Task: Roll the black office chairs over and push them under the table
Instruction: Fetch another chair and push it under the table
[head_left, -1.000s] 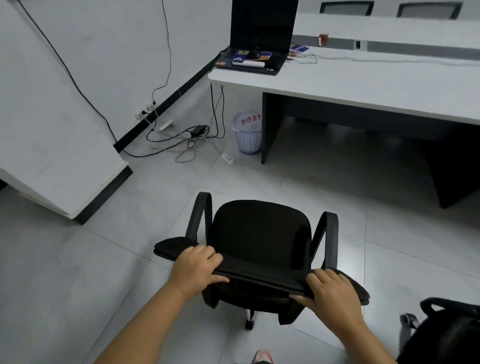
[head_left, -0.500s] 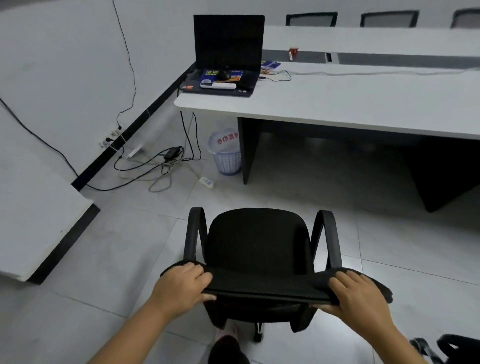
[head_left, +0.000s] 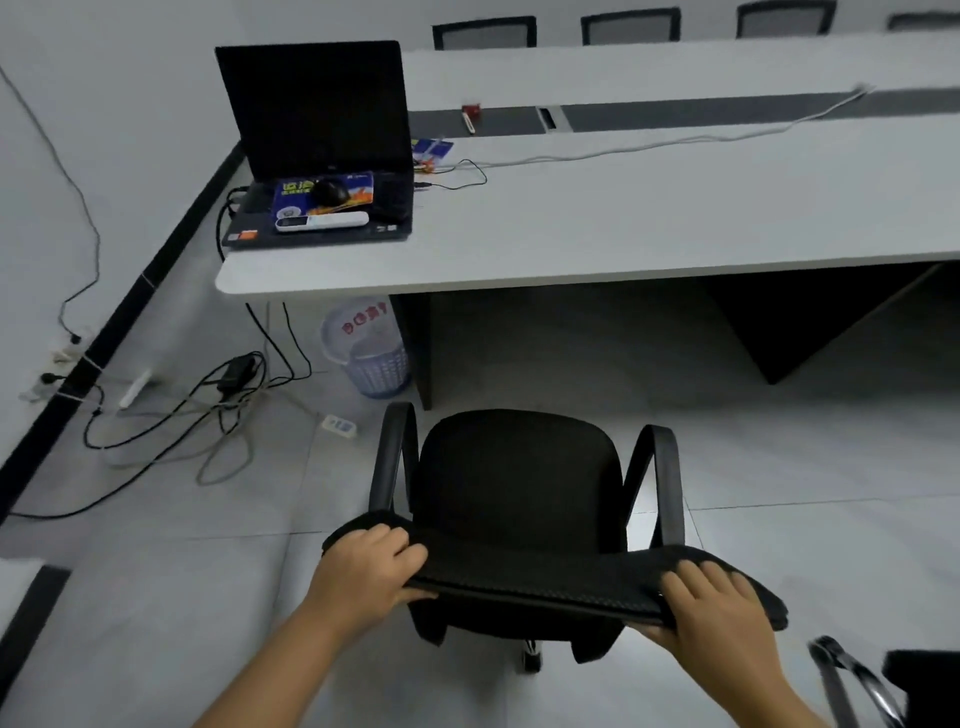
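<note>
A black office chair (head_left: 519, 483) with two armrests stands on the tiled floor just short of the white table (head_left: 623, 228), its seat facing the gap under the tabletop. My left hand (head_left: 366, 569) grips the left end of the backrest's top edge. At the right end of that edge my right hand (head_left: 711, 603) grips it too, fingers over the top and thumb beneath. The chair's base is mostly hidden; one caster shows below the seat.
An open laptop (head_left: 317, 156) sits on the table's left corner. A lilac waste basket (head_left: 371, 348) stands by the dark table leg (head_left: 415, 353). Cables and a power strip (head_left: 338, 425) litter the floor at left. Part of another chair (head_left: 883, 680) shows at bottom right.
The chair has rolled forward with both hands on its backrest, and the table is now much closer. The view has swung left to right across the floor.
</note>
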